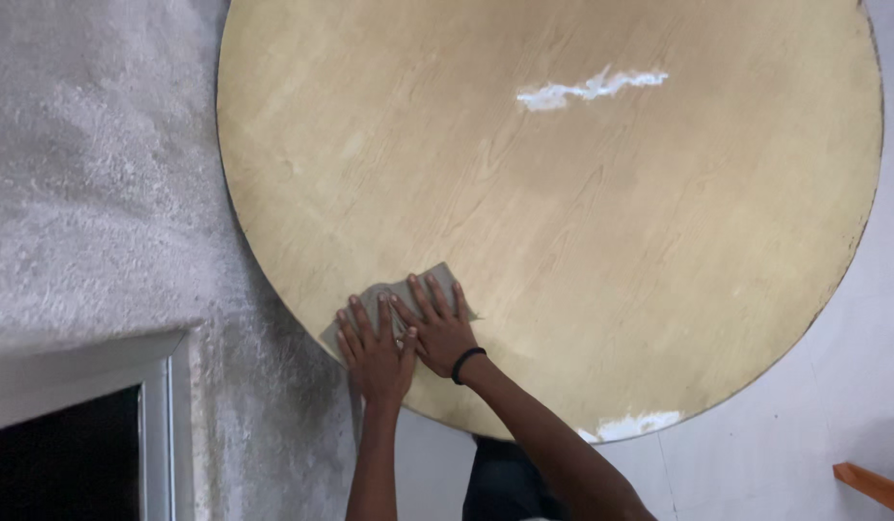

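A round table (601, 212) with a pale wood-grain top fills most of the head view. Near its lower-left edge lies a grey-brown cloth (439, 278). Both my hands press flat on it, fingers spread. My left hand (375, 349) covers the cloth's left part at the table's rim. My right hand (435, 323), with a black band on the wrist, lies beside it and slightly overlaps it at the thumb. Most of the cloth is hidden beneath the two hands.
A rough grey plastered wall (90, 174) stands left of the table, with a white frame (158, 405) around a dark opening at the bottom left. Pale floor (833, 386) shows at the right, with an orange wooden piece (876, 487) in the bottom-right corner.
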